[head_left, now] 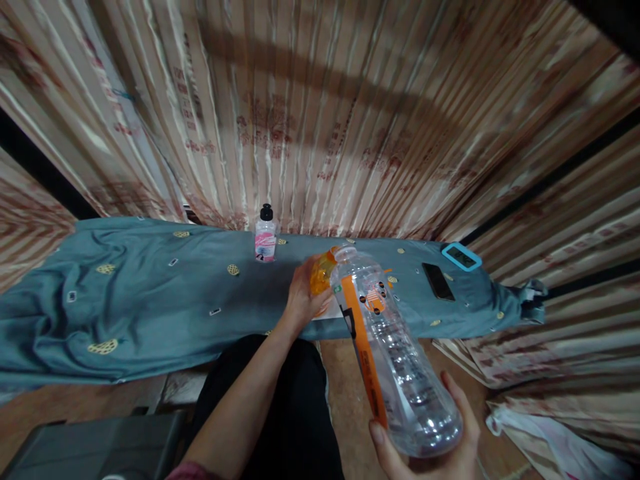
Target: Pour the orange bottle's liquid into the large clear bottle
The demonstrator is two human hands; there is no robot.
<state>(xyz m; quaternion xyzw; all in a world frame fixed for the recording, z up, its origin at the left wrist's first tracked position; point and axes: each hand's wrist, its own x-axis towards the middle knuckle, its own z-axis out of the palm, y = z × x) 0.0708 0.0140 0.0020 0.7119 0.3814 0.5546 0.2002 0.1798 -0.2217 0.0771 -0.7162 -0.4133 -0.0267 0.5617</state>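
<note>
A large clear plastic bottle [395, 353] with an orange label lies tilted in the air, its mouth pointing away from me. My right hand [435, 447] holds it around the base. At the bottle's mouth my left hand [303, 297] grips an orange translucent piece [323, 273], apparently the cap or a small funnel. Both hands hover over the near edge of a surface covered by a blue-grey patterned cloth [150, 300].
A small pink bottle with a black cap [265, 235] stands at the cloth's far edge. A black phone [438, 281] and a blue-framed device [461, 257] lie to the right. Striped curtains hang behind. A dark seat [100, 443] is lower left.
</note>
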